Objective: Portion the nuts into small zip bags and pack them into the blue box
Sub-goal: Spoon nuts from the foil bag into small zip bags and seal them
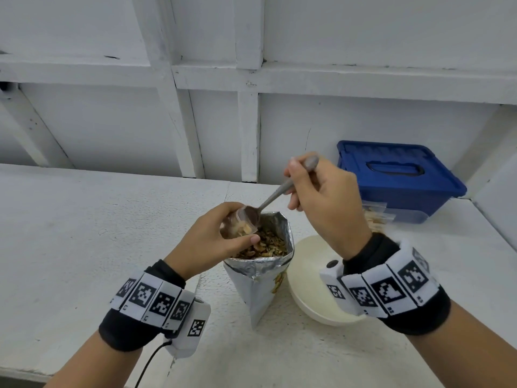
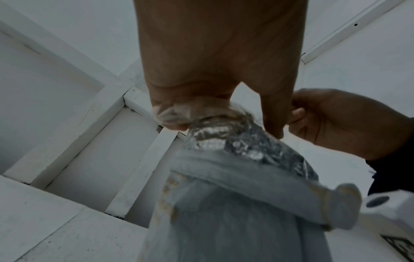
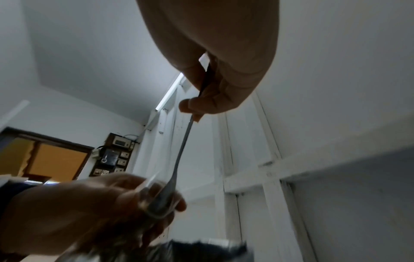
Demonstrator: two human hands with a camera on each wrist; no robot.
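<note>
My left hand (image 1: 223, 233) holds a small clear zip bag (image 1: 240, 224) open over the mouth of a foil nut bag (image 1: 260, 281) that stands on the table. A few nuts lie inside the zip bag. My right hand (image 1: 321, 197) grips a metal spoon (image 1: 275, 196) by the handle, its bowl tipped into the zip bag's opening. Loose nuts (image 1: 268, 245) fill the foil bag. In the left wrist view the zip bag (image 2: 177, 113) is bunched in my fingers above the foil bag (image 2: 235, 177). The right wrist view shows the spoon (image 3: 179, 163) reaching down into the zip bag (image 3: 156, 200).
A closed blue box (image 1: 397, 177) sits at the back right against the wall. Filled small bags (image 1: 375, 217) lie in front of it. A cream bowl (image 1: 313, 289) stands right of the foil bag, partly under my right wrist. The table edge runs along the left.
</note>
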